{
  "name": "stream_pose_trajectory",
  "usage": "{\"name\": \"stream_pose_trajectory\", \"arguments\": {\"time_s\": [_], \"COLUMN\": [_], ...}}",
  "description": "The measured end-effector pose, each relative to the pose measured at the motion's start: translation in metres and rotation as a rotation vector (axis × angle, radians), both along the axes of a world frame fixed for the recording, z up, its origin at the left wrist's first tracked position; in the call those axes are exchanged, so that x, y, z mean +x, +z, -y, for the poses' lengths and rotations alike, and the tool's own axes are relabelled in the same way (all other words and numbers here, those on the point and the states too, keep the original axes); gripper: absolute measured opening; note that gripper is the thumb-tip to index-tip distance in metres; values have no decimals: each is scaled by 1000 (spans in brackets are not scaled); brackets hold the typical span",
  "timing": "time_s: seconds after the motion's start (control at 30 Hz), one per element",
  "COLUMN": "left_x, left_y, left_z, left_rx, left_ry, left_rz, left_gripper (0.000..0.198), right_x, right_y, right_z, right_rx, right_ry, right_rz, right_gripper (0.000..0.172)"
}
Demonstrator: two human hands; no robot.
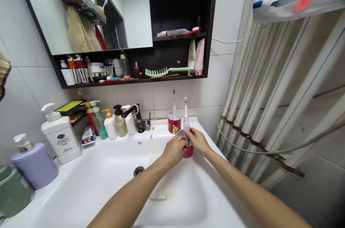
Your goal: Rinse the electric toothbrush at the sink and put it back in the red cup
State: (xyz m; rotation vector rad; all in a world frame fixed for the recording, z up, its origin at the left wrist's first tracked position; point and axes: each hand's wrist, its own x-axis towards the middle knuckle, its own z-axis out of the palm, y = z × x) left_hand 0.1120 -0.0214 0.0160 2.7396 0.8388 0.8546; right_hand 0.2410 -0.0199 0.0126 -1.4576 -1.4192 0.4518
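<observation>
Over the right side of the white sink (107, 170), my left hand (174, 149) is closed around a red cup (189, 152). My right hand (198, 140) grips a pale pink electric toothbrush (186, 123) by its handle, brush head up. The handle's lower end is in or right at the cup; my fingers partly hide it. Just behind, on the sink's back ledge, a second red cup (170, 126) with a gold ornament holds another pale electric toothbrush (174, 108) upright.
A black faucet (140, 123) stands left of the cups. Pump bottles (110, 127) line the ledge, with larger dispensers (62, 136) at left. Above hangs a dark mirror cabinet (178, 55) holding a green hairbrush (157, 73) and tubes. White pipes (269, 88) run along the right wall.
</observation>
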Motion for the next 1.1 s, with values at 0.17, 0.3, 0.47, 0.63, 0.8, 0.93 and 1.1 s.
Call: {"name": "stream_pose_trajectory", "arguments": {"time_s": [0.17, 0.3, 0.47, 0.63, 0.8, 0.93, 1.1], "left_x": [48, 73, 90, 88, 61, 43, 21], "left_y": [7, 5, 3, 5, 11, 11, 3], "left_z": [-30, -56, -86, -98, -107, -114, -88], "left_rx": [21, 5, 8, 64, 112, -71, -82], "left_ry": [-5, 8, 25, 63, 400, 490, 426], "left_rz": [-39, -67, -74, -75, 33, -8, 59], "left_gripper": [11, 11, 11, 18, 29, 17, 12], "right_x": [39, 60, 76, 81, 83, 74, 32], "right_y": [6, 4, 6, 3, 4, 17, 24], "right_z": [-25, -51, -83, -103, -99, -83, -57], "right_rx": [-44, -100, -133, -140, -103, 17, 137], "right_ry": [-138, -186, -160, -123, -160, -290, -237], "right_rz": [17, 38, 64, 61, 53, 57, 87], "right_gripper": [24, 25, 26, 26, 26, 26, 28]}}
